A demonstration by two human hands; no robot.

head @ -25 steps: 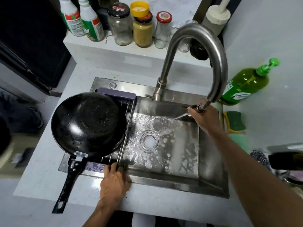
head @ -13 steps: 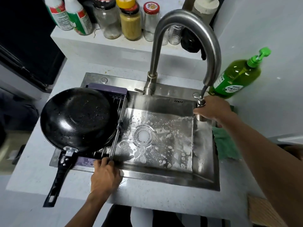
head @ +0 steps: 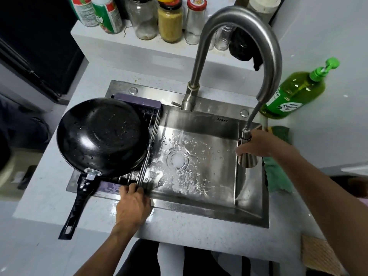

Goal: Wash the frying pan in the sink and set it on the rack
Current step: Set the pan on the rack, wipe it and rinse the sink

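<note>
Frying pan (head: 101, 134) lies upside-down on the rack (head: 151, 136); left hand (head: 133, 204) seemingly pinches its rods, right hand (head: 262, 144) grips the sprayer (head: 248, 156).

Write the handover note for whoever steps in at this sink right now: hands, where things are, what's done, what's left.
Left hand: fingers grip the rods at the near end of the rack.
Right hand: holds the pull-out spray head over the right side of the sink; hose runs out from the faucet.
Frying pan: upside down on the rack across the sink's left side, handle pointing toward the person over the counter.
Done: pan looks washed, wet, and racked.
Left: sink floor still foamy; rinse if wanted, then dock the spray head.
</note>
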